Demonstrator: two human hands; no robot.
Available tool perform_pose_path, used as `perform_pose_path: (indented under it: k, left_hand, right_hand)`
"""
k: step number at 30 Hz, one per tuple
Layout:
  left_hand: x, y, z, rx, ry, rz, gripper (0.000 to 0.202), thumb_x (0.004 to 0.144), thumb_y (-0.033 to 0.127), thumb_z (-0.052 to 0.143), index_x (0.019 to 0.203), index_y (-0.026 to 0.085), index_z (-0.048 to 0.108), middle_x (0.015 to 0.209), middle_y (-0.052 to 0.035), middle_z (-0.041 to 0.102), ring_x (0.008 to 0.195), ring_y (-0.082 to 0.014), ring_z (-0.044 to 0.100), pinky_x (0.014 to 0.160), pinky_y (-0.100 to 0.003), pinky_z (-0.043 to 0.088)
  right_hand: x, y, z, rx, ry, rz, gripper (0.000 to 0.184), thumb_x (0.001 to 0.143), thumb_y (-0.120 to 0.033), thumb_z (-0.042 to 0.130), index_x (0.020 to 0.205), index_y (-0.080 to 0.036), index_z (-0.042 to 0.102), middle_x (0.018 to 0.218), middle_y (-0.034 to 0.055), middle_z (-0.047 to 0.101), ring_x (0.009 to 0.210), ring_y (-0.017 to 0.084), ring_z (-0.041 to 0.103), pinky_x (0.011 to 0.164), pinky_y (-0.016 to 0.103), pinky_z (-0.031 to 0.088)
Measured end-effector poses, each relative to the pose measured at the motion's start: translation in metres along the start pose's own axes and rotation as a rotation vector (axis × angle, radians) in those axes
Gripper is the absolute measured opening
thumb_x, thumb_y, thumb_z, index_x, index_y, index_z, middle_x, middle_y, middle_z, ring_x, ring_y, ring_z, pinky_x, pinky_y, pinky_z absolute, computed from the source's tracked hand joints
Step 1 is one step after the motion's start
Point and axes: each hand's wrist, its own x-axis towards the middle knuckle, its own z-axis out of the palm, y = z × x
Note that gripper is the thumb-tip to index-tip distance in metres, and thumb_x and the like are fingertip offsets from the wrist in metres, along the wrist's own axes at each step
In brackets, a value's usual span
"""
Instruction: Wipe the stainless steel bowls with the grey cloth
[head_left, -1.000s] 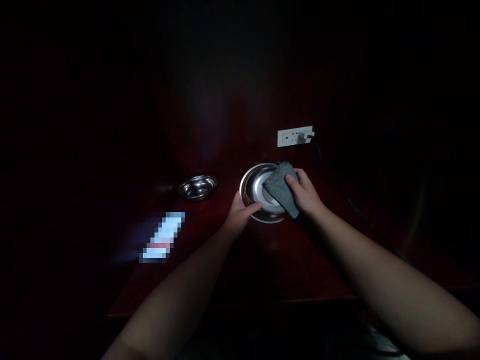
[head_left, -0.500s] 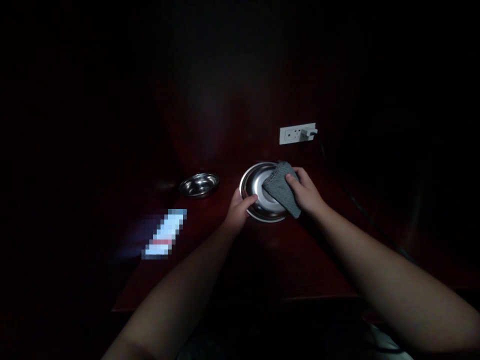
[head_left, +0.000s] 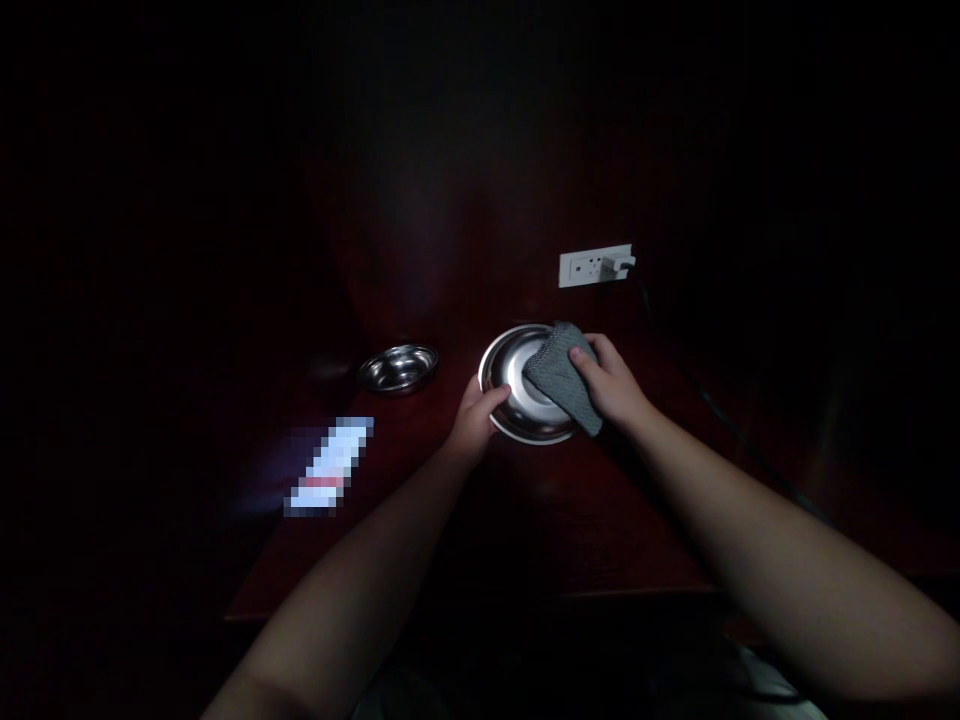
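Observation:
A shiny metal bowl is tilted toward me above the dark red table, its inside facing up. My left hand grips the bowl's left rim, with the thumb over the inner wall and the fingers hidden beneath. On the right side of the bowl lies a grey-green cloth, covering part of its inside and rim. My right hand is closed on this cloth, thumb on top; its other fingers are partly hidden behind the cloth.
Another metal bowl stands on the table to the left. Nearer me is a bright, pixelated flat rectangle. A white wall socket with a plug sits at the back, its dark cord running down to the right.
My left thumb has shifted very slightly left along the bowl's inner wall. Otherwise the bowl, the cloth and both hands stay almost exactly where they were.

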Motion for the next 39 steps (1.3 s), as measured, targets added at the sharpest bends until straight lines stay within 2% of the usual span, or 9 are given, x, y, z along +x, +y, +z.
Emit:
perform_pose_path:
  k: [3,9,12,17,21,23,26,30,39]
  left_hand:
    - [0.004,0.000,-0.003,0.003,0.007,0.041,0.041,0.060,0.026,0.069,0.098,0.017,0.058,0.094,-0.0029,0.064,0.096,-0.0218,0.058,0.087,-0.037,0.044]
    - [0.007,-0.005,-0.008,0.050,0.003,0.048,0.036,0.061,0.027,0.069,0.095,0.017,0.060,0.089,-0.0025,0.065,0.092,-0.0218,0.059,0.086,-0.037,0.044]
    - [0.004,-0.003,-0.004,-0.018,-0.015,0.030,0.037,0.062,0.026,0.067,0.097,0.017,0.058,0.092,-0.0040,0.066,0.093,-0.0231,0.060,0.086,-0.039,0.044]
    - [-0.002,0.012,0.003,-0.221,-0.153,-0.080,0.037,0.070,0.040,0.055,0.097,0.014,0.058,0.095,-0.0116,0.066,0.098,-0.0278,0.060,0.084,-0.043,0.046]
    - [-0.006,0.016,0.006,-0.285,-0.176,-0.061,0.039,0.073,0.046,0.050,0.095,0.015,0.058,0.098,-0.0117,0.065,0.104,-0.0274,0.057,0.086,-0.042,0.046]
    - [-0.008,0.013,0.008,-0.230,-0.209,-0.076,0.039,0.071,0.043,0.055,0.099,0.016,0.056,0.102,-0.0109,0.064,0.104,-0.0270,0.057,0.086,-0.042,0.046]
    - [-0.012,0.005,0.009,-0.100,-0.233,-0.080,0.047,0.065,0.029,0.067,0.108,0.020,0.051,0.105,-0.0071,0.064,0.100,-0.0245,0.059,0.086,-0.042,0.046]
    - [-0.012,0.001,0.008,-0.022,-0.188,-0.050,0.049,0.063,0.026,0.070,0.107,0.021,0.051,0.100,-0.0050,0.064,0.092,-0.0228,0.061,0.081,-0.042,0.049]
    - [-0.008,0.004,0.006,-0.041,-0.107,-0.029,0.045,0.061,0.027,0.070,0.101,0.019,0.051,0.089,-0.0038,0.064,0.081,-0.0214,0.062,0.076,-0.042,0.050]
  right_hand:
    - [0.000,-0.001,-0.001,-0.001,-0.025,-0.012,0.040,0.077,-0.056,0.050,0.097,-0.022,0.052,0.090,0.0038,0.059,0.084,0.021,0.054,0.076,0.037,0.044]
    - [0.000,0.000,-0.001,0.002,-0.044,-0.020,0.038,0.076,-0.055,0.051,0.097,-0.022,0.053,0.090,0.0035,0.059,0.083,0.021,0.055,0.075,0.036,0.044]
    - [0.001,-0.001,-0.001,-0.005,-0.030,-0.021,0.038,0.076,-0.055,0.051,0.096,-0.022,0.054,0.088,0.0029,0.059,0.082,0.021,0.054,0.074,0.036,0.043]
    - [0.003,0.000,-0.001,0.006,0.134,-0.030,0.039,0.077,-0.056,0.049,0.097,-0.022,0.052,0.092,0.0035,0.058,0.084,0.021,0.054,0.077,0.036,0.042]
    - [0.004,0.001,-0.001,0.044,0.226,-0.015,0.040,0.077,-0.057,0.048,0.096,-0.022,0.050,0.092,0.0040,0.058,0.087,0.021,0.054,0.078,0.036,0.042]
    - [0.005,0.002,0.000,0.052,0.222,0.007,0.040,0.076,-0.058,0.048,0.096,-0.022,0.051,0.090,0.0035,0.057,0.085,0.021,0.054,0.076,0.035,0.042]
    - [0.005,0.004,0.000,0.050,0.203,0.020,0.041,0.075,-0.059,0.049,0.094,-0.022,0.052,0.087,0.0025,0.057,0.082,0.020,0.054,0.074,0.035,0.042]
    - [0.004,0.004,0.000,0.036,0.179,0.021,0.040,0.076,-0.058,0.048,0.093,-0.022,0.052,0.087,0.0024,0.057,0.082,0.020,0.053,0.073,0.034,0.042]
    - [0.000,-0.002,0.002,-0.013,0.143,-0.032,0.037,0.078,-0.054,0.048,0.098,-0.023,0.051,0.091,0.0037,0.058,0.085,0.021,0.054,0.076,0.036,0.043]
